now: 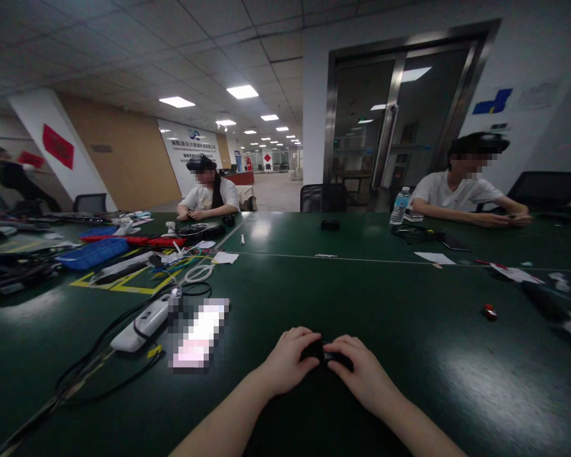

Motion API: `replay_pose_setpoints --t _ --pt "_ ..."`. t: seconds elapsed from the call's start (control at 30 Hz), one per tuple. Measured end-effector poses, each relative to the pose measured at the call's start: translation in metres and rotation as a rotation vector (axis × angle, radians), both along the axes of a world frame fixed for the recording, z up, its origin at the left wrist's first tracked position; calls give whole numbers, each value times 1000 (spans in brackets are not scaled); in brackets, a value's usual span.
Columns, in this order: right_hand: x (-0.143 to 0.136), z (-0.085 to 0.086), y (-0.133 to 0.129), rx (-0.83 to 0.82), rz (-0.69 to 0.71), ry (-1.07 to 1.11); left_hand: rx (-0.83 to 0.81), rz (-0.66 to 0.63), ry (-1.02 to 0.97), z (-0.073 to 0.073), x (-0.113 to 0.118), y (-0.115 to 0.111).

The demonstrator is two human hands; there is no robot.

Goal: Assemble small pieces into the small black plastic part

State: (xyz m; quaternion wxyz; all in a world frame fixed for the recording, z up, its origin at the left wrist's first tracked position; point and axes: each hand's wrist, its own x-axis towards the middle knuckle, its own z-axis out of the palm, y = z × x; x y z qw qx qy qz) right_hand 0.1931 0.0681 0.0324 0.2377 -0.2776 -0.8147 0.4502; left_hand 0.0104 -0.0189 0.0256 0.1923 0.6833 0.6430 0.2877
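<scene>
My left hand (286, 359) curls its thumb and fingers around a small black object (316, 350) just above the green table (400, 393). From the other side, my right hand (364, 369) pinches a dark piece (340, 360) with thumb and fingertips. Both pieces meet or nearly meet between my hands; whether they are one thing or two I cannot tell, and my fingers cover most of them. To the left of my left hand lies a blurred-out bright phone-like screen (202, 333).
On the left are a white power strip (143, 324) with black cables, a blue tray (92, 254) and tangled wires. A red small item (489, 311) lies at right. Across the table sit two people, with a water bottle (400, 206) and a black case (330, 225) there.
</scene>
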Motion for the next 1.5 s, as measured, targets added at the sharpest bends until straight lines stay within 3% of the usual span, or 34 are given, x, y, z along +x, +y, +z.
replay_pose_setpoints --t 0.47,0.67,0.87,1.2,1.5 --pt "0 5 -4 92 -8 -50 -29 5 -20 1 0 0" --pt "0 10 -3 56 -36 -163 -43 -12 -24 4 0 0" --pt "1 6 -4 23 -45 -119 -47 6 -21 3 0 -1" --pt "0 9 -1 110 -6 -297 -48 1 -18 1 -1 1" --pt "5 8 -4 109 -1 -253 -42 16 -17 -1 -1 0"
